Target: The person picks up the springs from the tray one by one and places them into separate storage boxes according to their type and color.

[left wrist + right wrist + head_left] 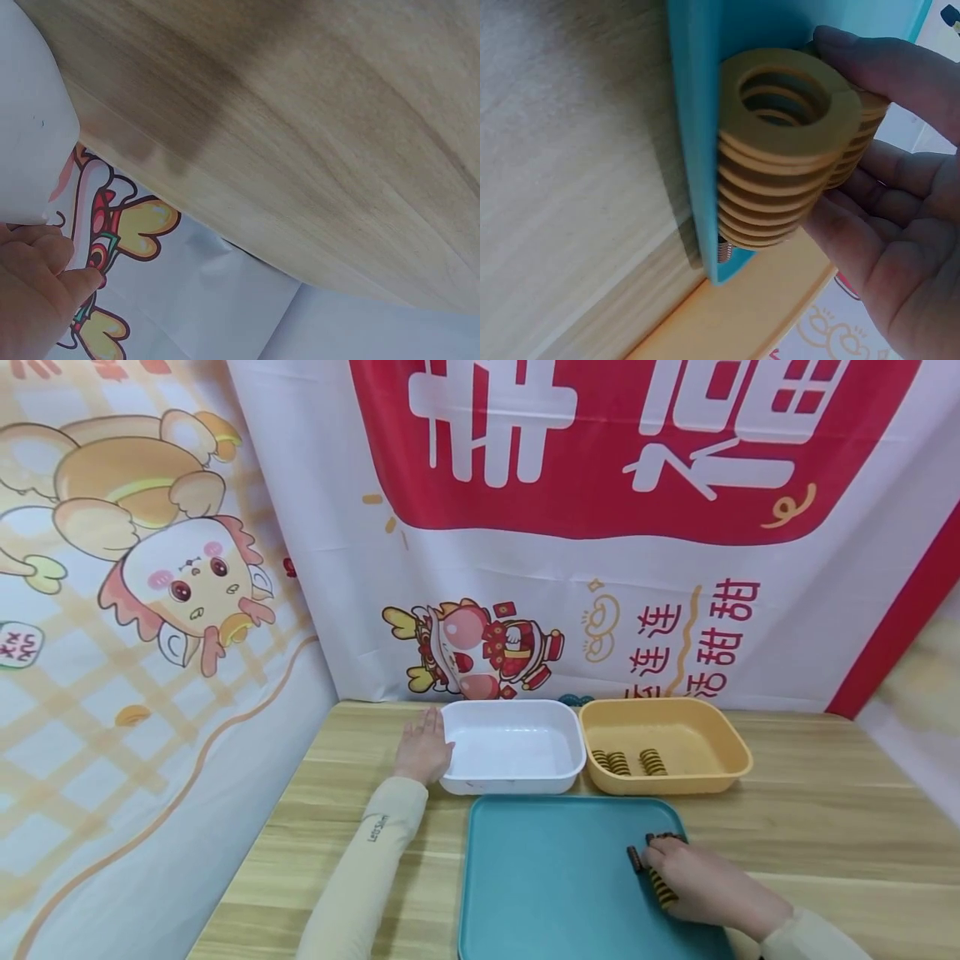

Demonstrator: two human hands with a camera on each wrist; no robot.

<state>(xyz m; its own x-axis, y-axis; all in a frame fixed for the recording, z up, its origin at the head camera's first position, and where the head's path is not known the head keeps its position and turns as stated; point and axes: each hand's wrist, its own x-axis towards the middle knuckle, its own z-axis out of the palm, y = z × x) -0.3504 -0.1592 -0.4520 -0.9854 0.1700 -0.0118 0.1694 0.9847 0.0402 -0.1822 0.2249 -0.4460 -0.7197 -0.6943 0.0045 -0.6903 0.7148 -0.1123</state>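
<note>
My left hand (424,748) rests at the left rim of a white plastic bin (444,774), fingers extended toward its back corner and thumb over the edge. Part of that hand (37,292) and the outside of the white bin (34,127) show in the left wrist view. Over the right side of the teal tray (555,877), my right hand (693,881) grips a yellow coil spring (862,124) between thumb and fingers. Another yellow coil spring (780,172) stands out in front of it, beside the tray wall. Small dark springs (635,860) lie at the fingertips.
Against the white bin's right end stands a yellow bin (738,760) with several yellow coil springs (652,762) inside. Both bins are behind the tray on the wooden table (840,827). A printed cloth (517,568) hangs behind the table, another (150,735) at the left.
</note>
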